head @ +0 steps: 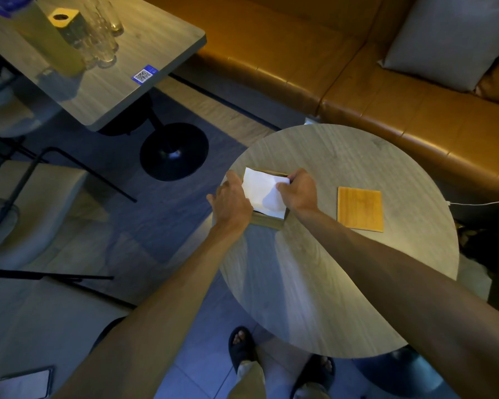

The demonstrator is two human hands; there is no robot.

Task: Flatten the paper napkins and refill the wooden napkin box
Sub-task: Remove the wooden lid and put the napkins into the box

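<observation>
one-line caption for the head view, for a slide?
Both hands, left and right, press white napkins into the open wooden box on a round table; lid lies alongside.

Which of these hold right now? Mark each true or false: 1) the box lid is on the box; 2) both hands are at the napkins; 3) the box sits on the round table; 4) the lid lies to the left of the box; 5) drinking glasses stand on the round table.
1) False: the wooden lid lies flat on the round table, off the wooden napkin box.
2) True: left hand and right hand flank the white napkins.
3) True.
4) False: it lies to the box's right.
5) False: the glasses stand on the rectangular table.
</observation>
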